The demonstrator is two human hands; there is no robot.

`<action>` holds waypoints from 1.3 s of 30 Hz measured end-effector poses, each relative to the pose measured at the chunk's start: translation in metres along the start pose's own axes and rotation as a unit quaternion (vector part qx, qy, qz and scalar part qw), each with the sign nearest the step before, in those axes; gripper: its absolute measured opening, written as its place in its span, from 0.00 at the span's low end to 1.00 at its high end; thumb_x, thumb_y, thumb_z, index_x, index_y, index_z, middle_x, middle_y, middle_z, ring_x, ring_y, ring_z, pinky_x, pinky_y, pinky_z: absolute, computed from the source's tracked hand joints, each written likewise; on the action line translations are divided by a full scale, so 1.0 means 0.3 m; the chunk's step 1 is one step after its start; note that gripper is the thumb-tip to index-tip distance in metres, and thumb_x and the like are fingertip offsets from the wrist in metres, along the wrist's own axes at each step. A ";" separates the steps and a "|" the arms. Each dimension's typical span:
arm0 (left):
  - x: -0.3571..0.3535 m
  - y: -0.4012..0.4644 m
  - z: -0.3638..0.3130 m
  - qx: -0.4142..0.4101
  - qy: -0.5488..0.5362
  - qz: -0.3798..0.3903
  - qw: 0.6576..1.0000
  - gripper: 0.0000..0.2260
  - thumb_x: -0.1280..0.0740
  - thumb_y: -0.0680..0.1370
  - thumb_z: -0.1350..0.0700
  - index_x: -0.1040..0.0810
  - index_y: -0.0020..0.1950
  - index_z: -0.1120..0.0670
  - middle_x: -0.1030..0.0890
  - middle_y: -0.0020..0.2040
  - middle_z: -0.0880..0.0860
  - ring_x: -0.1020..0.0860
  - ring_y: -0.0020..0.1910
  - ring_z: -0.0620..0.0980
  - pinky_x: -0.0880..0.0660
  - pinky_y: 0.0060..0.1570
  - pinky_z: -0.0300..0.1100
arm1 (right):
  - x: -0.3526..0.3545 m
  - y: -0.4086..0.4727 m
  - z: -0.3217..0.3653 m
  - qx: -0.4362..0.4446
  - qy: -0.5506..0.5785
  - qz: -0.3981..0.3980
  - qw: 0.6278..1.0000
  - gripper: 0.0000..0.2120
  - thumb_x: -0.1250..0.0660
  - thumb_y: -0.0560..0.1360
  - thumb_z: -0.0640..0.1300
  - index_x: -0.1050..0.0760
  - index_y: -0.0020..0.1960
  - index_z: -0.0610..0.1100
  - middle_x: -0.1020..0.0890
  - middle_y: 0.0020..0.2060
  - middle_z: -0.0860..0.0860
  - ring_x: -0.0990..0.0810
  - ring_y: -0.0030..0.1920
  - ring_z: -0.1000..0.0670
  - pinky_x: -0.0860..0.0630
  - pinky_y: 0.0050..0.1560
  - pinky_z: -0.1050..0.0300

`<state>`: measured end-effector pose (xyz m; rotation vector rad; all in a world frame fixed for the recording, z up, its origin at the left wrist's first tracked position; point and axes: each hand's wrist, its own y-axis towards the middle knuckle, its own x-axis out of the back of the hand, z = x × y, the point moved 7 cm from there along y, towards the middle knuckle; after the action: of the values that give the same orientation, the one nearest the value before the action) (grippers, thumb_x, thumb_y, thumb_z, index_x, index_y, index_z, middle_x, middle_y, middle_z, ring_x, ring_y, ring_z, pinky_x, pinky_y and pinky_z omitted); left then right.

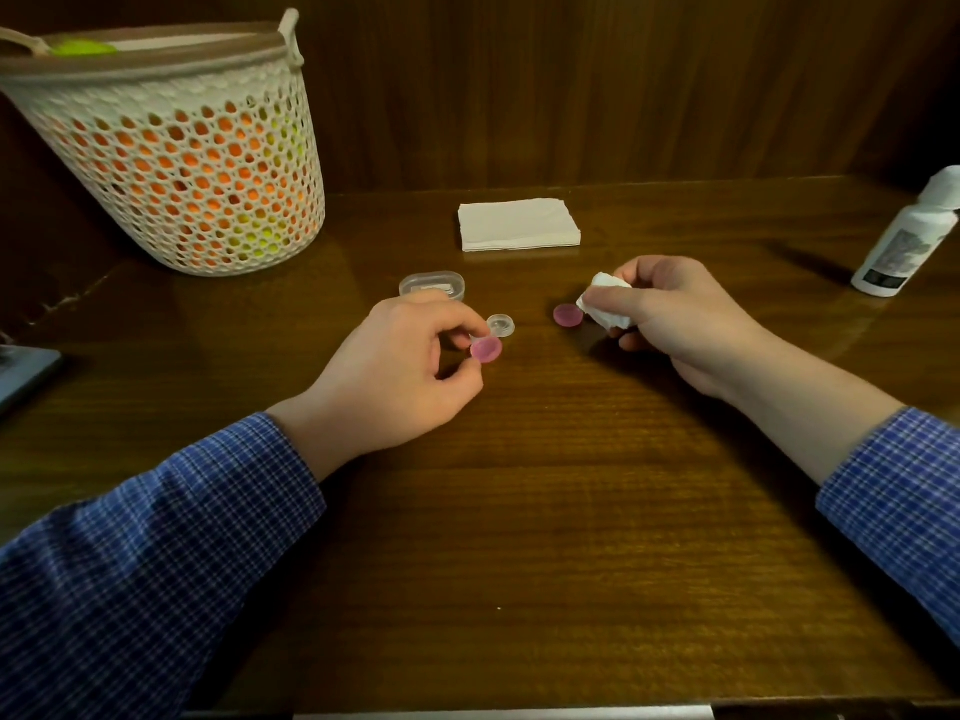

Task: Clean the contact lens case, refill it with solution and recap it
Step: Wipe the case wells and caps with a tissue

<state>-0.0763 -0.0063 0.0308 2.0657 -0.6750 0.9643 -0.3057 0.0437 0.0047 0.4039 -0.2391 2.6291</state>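
1. Two blue checked sleeves (pixel 156 537) reach in over a dark wooden table (pixel 519 537).
2. The left hand (pixel 395 376) pinches a pink cap (pixel 487 349) between thumb and fingertips, its other fingers curled.
3. Just beyond that cap, at the left hand's fingertips, sits the clear contact lens case (pixel 500 324), one open well showing; whether the fingers touch it cannot be told.
4. The right hand (pixel 685 324) grips a crumpled white tissue (pixel 605 304), fingers curled round it.
5. A second pink cap (pixel 567 315) lies flat on the table beside the tissue, on the right hand's inner side.
6. A clear plastic box (pixel 432 284) rests just past the left hand's knuckles.
7. A folded stack of tissues (pixel 518 224) lies beyond and between both hands.
8. A white solution bottle (pixel 906 241) stands well out past the right hand.
9. A perforated white basket (pixel 176 158) holding orange and green contents sits far beyond the left hand.
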 end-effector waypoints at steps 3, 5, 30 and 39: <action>-0.014 0.006 -0.007 -0.003 0.006 0.005 1.000 0.15 0.26 0.75 0.48 0.17 0.61 0.48 0.21 0.45 0.41 0.24 0.33 0.42 0.28 0.31 0.36 | -0.011 0.010 0.003 0.013 -0.014 0.011 1.000 0.09 0.25 0.76 0.49 0.21 0.50 0.47 0.18 0.46 0.50 0.16 0.41 0.51 0.25 0.27 0.68; -0.027 0.018 -0.006 0.015 0.017 0.002 1.000 0.19 0.28 0.74 0.42 0.19 0.63 0.47 0.21 0.47 0.41 0.25 0.32 0.42 0.30 0.32 0.35 | -0.017 0.015 0.006 0.017 -0.021 0.018 0.999 0.08 0.25 0.76 0.49 0.22 0.50 0.47 0.18 0.45 0.51 0.16 0.41 0.52 0.25 0.27 0.68; -0.054 0.052 0.002 0.027 0.078 0.019 0.996 0.11 0.33 0.81 0.49 0.18 0.62 0.44 0.27 0.47 0.44 0.26 0.41 0.43 0.34 0.35 0.34 | -0.054 -0.002 0.025 0.046 -0.053 0.077 0.995 0.07 0.25 0.76 0.49 0.20 0.48 0.47 0.16 0.46 0.48 0.19 0.43 0.52 0.23 0.32 0.67; -0.006 0.014 -0.031 0.038 0.058 -0.026 0.997 0.12 0.28 0.76 0.51 0.17 0.59 0.45 0.26 0.48 0.43 0.26 0.42 0.43 0.31 0.37 0.34 | -0.076 -0.063 0.048 0.052 -0.021 0.161 0.985 0.06 0.27 0.77 0.45 0.20 0.48 0.43 0.11 0.42 0.49 0.15 0.39 0.55 0.20 0.35 0.65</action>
<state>-0.0842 -0.0009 0.0350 2.0645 -0.5289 1.0868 -0.2740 0.0473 0.0128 0.4914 -0.1934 2.9615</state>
